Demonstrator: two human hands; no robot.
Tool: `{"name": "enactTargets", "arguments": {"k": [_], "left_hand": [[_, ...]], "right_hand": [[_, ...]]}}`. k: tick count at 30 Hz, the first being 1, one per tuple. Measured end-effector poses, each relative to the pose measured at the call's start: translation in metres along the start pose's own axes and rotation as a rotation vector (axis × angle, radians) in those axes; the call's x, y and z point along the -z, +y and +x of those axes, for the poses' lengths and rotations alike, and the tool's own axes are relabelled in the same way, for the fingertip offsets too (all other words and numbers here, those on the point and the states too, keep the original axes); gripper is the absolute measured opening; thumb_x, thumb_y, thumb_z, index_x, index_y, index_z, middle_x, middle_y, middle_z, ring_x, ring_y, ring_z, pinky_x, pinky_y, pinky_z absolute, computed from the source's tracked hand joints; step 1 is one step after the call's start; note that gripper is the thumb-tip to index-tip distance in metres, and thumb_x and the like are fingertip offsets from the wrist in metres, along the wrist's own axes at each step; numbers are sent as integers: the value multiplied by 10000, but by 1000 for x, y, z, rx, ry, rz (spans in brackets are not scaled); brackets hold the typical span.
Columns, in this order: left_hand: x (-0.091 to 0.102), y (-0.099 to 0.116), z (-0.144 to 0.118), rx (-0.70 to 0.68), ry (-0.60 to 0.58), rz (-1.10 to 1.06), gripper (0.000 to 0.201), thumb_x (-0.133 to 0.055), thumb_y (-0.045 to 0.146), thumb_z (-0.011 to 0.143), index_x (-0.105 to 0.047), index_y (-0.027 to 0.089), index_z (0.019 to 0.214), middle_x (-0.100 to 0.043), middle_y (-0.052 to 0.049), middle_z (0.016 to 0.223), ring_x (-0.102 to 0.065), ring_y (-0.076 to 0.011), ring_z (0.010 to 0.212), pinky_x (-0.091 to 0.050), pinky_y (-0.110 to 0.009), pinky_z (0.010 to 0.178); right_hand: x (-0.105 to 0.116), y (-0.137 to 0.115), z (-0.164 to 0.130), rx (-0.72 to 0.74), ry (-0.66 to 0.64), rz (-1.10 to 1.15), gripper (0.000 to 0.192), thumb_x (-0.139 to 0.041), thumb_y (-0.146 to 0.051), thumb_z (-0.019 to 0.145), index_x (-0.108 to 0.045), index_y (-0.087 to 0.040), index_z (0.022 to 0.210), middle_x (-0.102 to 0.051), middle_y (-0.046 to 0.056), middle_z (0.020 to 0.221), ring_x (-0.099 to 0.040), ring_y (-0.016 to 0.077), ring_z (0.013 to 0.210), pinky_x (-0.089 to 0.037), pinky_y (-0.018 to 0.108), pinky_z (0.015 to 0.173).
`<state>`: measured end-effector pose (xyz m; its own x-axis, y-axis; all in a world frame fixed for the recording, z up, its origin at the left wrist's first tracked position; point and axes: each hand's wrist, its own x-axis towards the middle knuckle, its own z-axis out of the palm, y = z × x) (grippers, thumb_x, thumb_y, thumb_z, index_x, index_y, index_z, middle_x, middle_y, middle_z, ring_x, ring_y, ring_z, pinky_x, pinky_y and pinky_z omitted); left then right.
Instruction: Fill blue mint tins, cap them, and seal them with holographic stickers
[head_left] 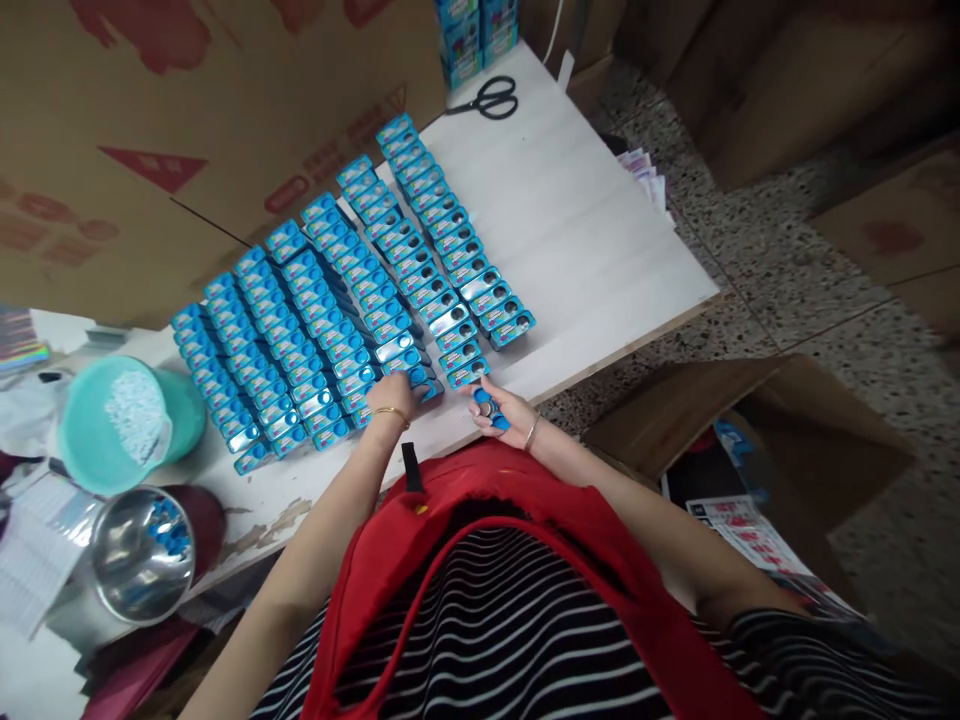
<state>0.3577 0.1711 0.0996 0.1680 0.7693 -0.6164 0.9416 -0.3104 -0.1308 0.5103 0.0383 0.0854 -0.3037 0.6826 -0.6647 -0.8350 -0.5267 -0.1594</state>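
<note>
Many small blue printed boxes (412, 255) stand in slanting rows on the white table, most with a round hole or disc at one end of the top. My left hand (391, 396), a gold bangle at its wrist, is over the near end of a middle row. Its fingers are curled down at a box top, and what they pinch is hidden. Just right of the rows, near the table's front edge, my right hand (511, 415) is closed around several small blue pieces with round parts (491, 408).
Left of the rows stand a turquoise tub (75, 430) of small white pieces and a steel bowl (124, 555) with blue pieces. Black-handled scissors (495, 98) lie at the back. A large carton (225, 120) rises behind the rows; an open carton (787, 420) stands at right.
</note>
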Motion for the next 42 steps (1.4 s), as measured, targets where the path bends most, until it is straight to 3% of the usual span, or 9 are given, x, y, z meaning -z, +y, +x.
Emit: {"name": "enactTargets", "arguments": {"k": [4, 8, 12, 17, 23, 27, 31, 36, 42], "left_hand": [[-4, 17, -19, -271, 185, -290, 245, -581, 343, 835, -609, 189, 1024, -666, -79, 916, -624, -205, 853, -471, -308, 757], [-19, 46, -37, -610, 171, -675, 82, -616, 216, 767, -612, 183, 842, -616, -26, 846, -568, -139, 798, -467, -256, 756], [-25, 66, -31, -420, 141, -740, 31, -570, 198, 780, -567, 181, 755, -597, 4, 742, -545, -122, 700, -451, -246, 700], [-7, 81, 1, -211, 140, -450, 95, -591, 285, 791, -624, 195, 784, -667, -32, 788, -619, -173, 792, -458, -279, 730], [20, 96, 28, -179, -62, -75, 358, -646, 504, 763, -698, 167, 869, -696, -167, 1014, -650, -298, 972, -492, -348, 775], [24, 96, 31, -170, -66, -12, 426, -636, 535, 769, -690, 143, 927, -677, -197, 1063, -636, -330, 1008, -492, -377, 786], [18, 93, 7, -281, 50, -89, 292, -574, 446, 840, -669, 171, 867, -689, -138, 936, -641, -280, 913, -475, -354, 752], [-2, 95, -35, -648, 141, -437, 142, -596, 312, 832, -617, 194, 909, -619, -38, 830, -576, -171, 788, -447, -279, 732], [-11, 95, -45, -713, 155, -489, 54, -566, 216, 828, -616, 195, 833, -551, -43, 852, -533, -174, 818, -444, -305, 785]], "right_hand": [[2, -2, -2, -2, -14, -36, 392, -403, -528, 950, -555, -168, 918, -484, -49, 539, -353, 59, 373, -146, 152, 313], [5, 4, 3, 28, 42, -91, 410, -459, -548, 919, -539, -164, 799, -476, -48, 491, -372, 60, 353, -160, 153, 302], [14, 7, 5, 44, 120, -6, 339, -545, -479, 887, -518, -171, 749, -498, -41, 503, -419, 65, 371, -183, 150, 310], [29, 1, -7, 117, 169, 119, 69, -542, -215, 845, -579, -158, 858, -626, 18, 658, -546, 96, 506, -333, 168, 386], [35, 0, -19, 186, 176, 87, 94, -550, -237, 862, -589, -151, 865, -659, 34, 696, -522, 78, 509, -309, 156, 411], [34, 0, -17, 219, 195, 105, 87, -545, -262, 877, -543, -181, 844, -659, 14, 690, -544, 89, 524, -336, 168, 441], [29, -3, -9, 252, 267, 157, 78, -509, -238, 896, -523, -197, 832, -636, -8, 655, -593, 111, 575, -393, 188, 490], [18, -8, 6, 365, 333, 277, 150, -502, -200, 895, -521, -195, 746, -595, -28, 642, -567, 103, 591, -449, 211, 554], [11, -9, 20, 363, 344, 317, 185, -562, -247, 866, -512, -200, 695, -566, -24, 636, -542, 117, 596, -476, 227, 558]]}}
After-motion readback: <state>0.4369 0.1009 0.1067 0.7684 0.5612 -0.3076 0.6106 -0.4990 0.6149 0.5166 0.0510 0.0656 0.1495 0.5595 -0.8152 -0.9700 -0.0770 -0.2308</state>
